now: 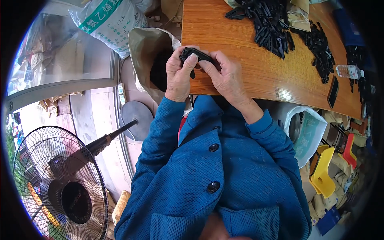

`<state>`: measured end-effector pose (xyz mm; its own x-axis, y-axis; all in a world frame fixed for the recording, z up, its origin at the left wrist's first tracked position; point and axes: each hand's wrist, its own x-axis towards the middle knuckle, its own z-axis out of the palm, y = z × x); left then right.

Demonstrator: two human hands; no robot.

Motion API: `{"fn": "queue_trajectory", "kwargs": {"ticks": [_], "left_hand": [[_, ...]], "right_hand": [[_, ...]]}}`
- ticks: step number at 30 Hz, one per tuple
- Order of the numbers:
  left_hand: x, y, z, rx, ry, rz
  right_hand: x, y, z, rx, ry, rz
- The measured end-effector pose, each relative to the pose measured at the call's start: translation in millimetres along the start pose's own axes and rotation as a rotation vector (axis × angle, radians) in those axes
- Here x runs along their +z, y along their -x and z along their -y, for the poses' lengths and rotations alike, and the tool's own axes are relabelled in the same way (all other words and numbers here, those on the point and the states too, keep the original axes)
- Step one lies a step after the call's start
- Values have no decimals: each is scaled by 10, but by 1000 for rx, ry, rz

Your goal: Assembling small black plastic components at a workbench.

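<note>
One black plastic part [195, 56] is pinched between the left hand [179, 74] and right hand [225, 74] (fingers clenched around it), above the table [240, 76] edge; two black heaps [272, 26] beyond.

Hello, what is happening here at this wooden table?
A person in a blue jacket holds one small black plastic part with both bare hands at the near edge of the brown wooden table. The left hand and the right hand pinch it together. A heap of similar black plastic parts lies farther back on the table. An open tan sack stands beside the table, at the person's left.
</note>
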<state>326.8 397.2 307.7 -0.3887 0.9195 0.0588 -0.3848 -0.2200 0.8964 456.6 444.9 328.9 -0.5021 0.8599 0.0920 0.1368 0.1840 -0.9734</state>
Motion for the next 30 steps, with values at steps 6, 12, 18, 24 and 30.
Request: {"fn": "queue_trajectory", "kwargs": {"ticks": [6,12,18,24,30], "left_hand": [[9,17,-146,-159,-187,-23],[-894,-269,-318,-53,-600,-217],[-577,-580,-153,208,-1229,-95],[784,-908,193,360,-1186,350],[1424,-1146,700,160,-1379,489]], "right_hand": [[-49,-29,-66,34,74,11],[-846,113,-47,14,128,-87],[-2598,320,-719,132,766,-517],[-3550,241,-888,83,1634,-237],[-3820,53,-1042,-92,1570,-89]]}}
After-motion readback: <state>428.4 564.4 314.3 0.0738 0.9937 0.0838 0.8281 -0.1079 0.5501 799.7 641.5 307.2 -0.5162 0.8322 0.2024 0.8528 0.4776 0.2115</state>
